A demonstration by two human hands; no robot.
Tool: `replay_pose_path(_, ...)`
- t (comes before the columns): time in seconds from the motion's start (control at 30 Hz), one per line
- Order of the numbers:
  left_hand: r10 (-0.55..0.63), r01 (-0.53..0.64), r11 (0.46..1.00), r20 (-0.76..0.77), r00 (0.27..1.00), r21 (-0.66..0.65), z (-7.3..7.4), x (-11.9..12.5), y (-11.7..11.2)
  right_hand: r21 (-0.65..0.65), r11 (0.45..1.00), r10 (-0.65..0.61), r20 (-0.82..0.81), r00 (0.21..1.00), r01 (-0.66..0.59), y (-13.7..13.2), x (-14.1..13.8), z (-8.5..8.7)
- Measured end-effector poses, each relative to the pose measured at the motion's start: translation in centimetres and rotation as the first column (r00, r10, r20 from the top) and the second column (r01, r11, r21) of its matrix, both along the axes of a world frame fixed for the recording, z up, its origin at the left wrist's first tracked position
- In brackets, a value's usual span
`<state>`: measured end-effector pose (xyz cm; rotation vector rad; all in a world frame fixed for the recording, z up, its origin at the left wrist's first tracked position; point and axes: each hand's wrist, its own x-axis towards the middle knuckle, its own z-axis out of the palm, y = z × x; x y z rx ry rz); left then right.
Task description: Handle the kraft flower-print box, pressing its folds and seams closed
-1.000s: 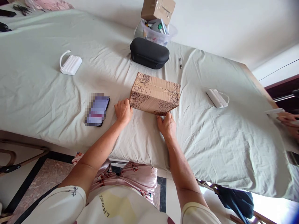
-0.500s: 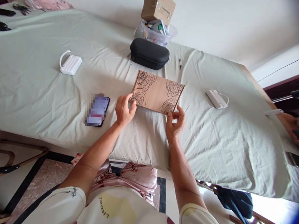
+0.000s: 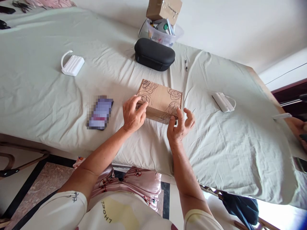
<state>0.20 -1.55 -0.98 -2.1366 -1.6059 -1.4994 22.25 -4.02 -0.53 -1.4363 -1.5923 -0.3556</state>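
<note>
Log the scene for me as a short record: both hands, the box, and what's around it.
Left hand: fingers parted at box's near-left corner; contact unclear
Right hand: fingers spread at near-right corner; contact unclear
Box: cardboard, dark scribbles toward the top's corners
Surface: pale green cloth, wrinkled
Left of box: phone, screen blurred; farther off, white device with loop
Right of box: second white looped device
Beyond box: black case, pen, plastic basin
Right edge: another person's hand

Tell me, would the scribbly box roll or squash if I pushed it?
The scribbly box probably won't roll, because its faces are flat. It looks fairly stiff, judging by its straight edges. The wrinkled cloth under it might make it drag.
</note>
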Motion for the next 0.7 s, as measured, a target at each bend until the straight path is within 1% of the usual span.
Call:
replay_pose_path(0.07,-0.05,0.05,0.999,-0.059,0.997,0.0,0.2,0.7,-0.5,-0.052,0.998,0.044,0.099,0.994,-0.039,-0.6,-1.2,0.0)
replay_pose_path(0.13,-0.092,0.092,0.996,-0.099,0.991,-0.008,0.2,1.2,-1.0,-0.14,0.987,0.099,0.176,0.979,-0.074,-1.1,-2.5,0.0)
replay_pose_path(0.2,-0.123,0.121,0.992,-0.11,0.986,-0.026,0.2,1.4,-1.2,-0.194,0.978,0.117,0.211,0.97,-0.076,-1.4,-3.3,0.0)
replay_pose_path(0.23,-0.133,0.13,0.991,-0.106,0.985,-0.035,0.2,1.4,-1.2,-0.201,0.977,0.12,0.212,0.97,-0.077,-1.4,-3.5,-0.1)
replay_pose_path(0.33,-0.121,0.117,0.992,-0.083,0.989,-0.043,0.1,1.3,-1.0,-0.162,0.982,0.128,0.178,0.976,-0.099,-1.2,-2.9,-0.2)
replay_pose_path(0.5,-0.04,0.042,0.998,-0.066,0.997,0.035,0.0,0.6,-0.5,-0.086,0.988,0.137,0.091,0.986,-0.13,-0.2,-0.7,-0.3)
replay_pose_path(0.63,0.043,-0.042,0.999,-0.029,0.999,0.016,0.2,-0.3,0.1,0.007,0.995,0.098,-0.052,0.994,-0.098,0.7,0.8,-0.6)
replay_pose_path(0.7,0.07,-0.07,0.998,-0.006,0.998,0.007,0.2,-0.8,0.3,0.021,0.996,0.093,-0.138,0.986,-0.091,0.9,1.3,-0.8)
